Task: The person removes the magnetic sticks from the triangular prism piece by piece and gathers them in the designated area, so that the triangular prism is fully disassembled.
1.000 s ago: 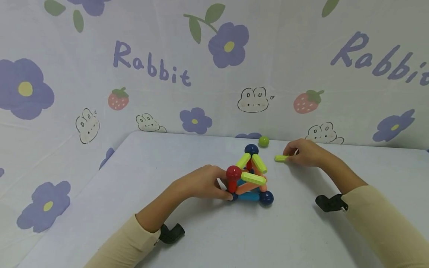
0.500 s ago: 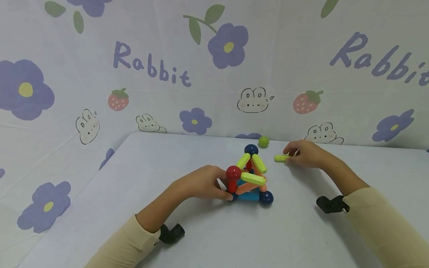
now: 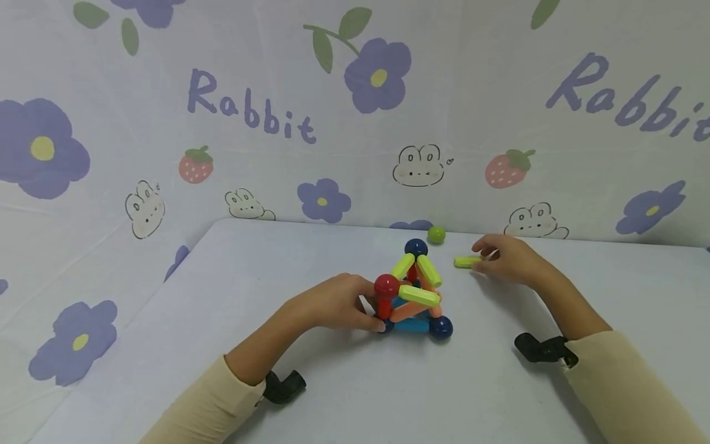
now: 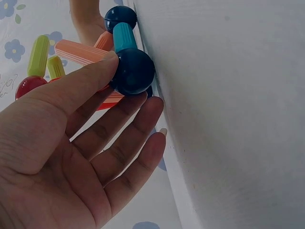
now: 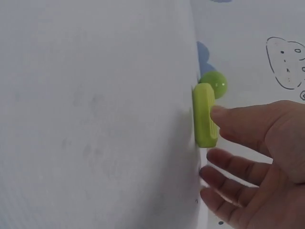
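Observation:
My left hand [image 3: 338,302] holds a dark blue ball [image 4: 135,71] at the near left corner of a magnetic stick-and-ball structure [image 3: 410,325], with the thumb on one side and fingers on the other. The structure has blue, orange, red and yellow-green sticks. A red ball [image 3: 386,287] tops a red stick, and another dark blue ball [image 3: 416,248] sits at its peak. My right hand [image 3: 507,262] is at a loose yellow-green stick [image 5: 204,116] on the table. Its thumb overlaps the stick's side, while the fingers are spread apart from it.
A green ball [image 3: 436,235] lies at the back of the white table [image 3: 310,394], behind the structure. A patterned cloth [image 3: 266,166] hangs along the table's far edge. Black wrist mounts [image 3: 284,387] stick out from both sleeves.
My right hand has shifted slightly back toward the body and its fingers have loosened, baring more of the yellow-green stick, which stays in place. The left hand and the structure have not moved.

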Demonstrator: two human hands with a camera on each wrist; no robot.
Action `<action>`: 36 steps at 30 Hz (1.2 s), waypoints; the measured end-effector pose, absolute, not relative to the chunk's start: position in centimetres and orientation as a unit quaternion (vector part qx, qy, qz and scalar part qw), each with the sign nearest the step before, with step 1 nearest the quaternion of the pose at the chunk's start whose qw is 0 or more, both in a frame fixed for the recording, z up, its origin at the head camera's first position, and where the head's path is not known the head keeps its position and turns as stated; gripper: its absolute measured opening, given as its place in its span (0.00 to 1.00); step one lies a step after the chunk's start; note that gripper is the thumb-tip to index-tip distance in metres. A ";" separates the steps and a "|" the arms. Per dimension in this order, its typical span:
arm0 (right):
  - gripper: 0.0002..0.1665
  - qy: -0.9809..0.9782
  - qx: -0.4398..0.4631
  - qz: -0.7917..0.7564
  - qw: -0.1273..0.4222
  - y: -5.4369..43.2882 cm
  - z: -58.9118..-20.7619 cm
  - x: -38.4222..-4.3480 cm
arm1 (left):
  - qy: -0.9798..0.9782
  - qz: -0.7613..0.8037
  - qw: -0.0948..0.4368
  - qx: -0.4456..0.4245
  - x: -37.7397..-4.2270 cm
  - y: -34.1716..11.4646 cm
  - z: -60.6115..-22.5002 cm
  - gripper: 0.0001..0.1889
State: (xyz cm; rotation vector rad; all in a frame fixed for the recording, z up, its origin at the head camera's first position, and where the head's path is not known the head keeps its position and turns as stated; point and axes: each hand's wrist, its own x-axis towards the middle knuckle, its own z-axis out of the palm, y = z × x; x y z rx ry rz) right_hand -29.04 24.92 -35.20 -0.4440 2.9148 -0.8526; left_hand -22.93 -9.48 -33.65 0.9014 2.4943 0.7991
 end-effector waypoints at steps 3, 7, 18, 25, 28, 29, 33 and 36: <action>0.22 0.952 -0.119 -0.282 0.028 24.8 -35.1 -28.7 | 0.885 0.282 0.184 0.321 -23.0 -9.5 -33.7 0.17; 0.22 0.953 -0.096 -0.288 -0.001 24.3 -34.7 -28.0 | 0.885 0.283 0.184 0.319 -23.0 -9.4 -33.7 0.17; 0.15 0.918 -0.167 -0.355 -0.061 20.3 -32.0 -24.1 | 0.888 0.286 0.191 0.306 -22.8 -9.5 -33.9 0.18; 0.14 0.898 -0.217 -0.380 -0.047 17.5 -30.7 -22.0 | 0.885 0.291 0.191 0.309 -22.8 -9.5 -33.8 0.18; 0.17 0.902 -0.221 -0.369 -0.040 17.1 -30.4 -21.6 | 0.884 0.291 0.190 0.312 -22.8 -9.5 -33.8 0.18; 0.18 0.902 -0.224 -0.369 -0.037 17.0 -30.4 -21.5 | 0.884 0.291 0.190 0.313 -22.8 -9.4 -33.7 0.18; 0.20 0.899 -0.234 -0.369 -0.030 17.2 -30.0 -21.3 | 0.884 0.288 0.190 0.316 -22.8 -9.4 -33.5 0.17; 0.19 0.900 -0.237 -0.365 -0.032 17.3 -29.8 -21.4 | 0.883 0.287 0.190 0.317 -22.8 -9.5 -33.4 0.17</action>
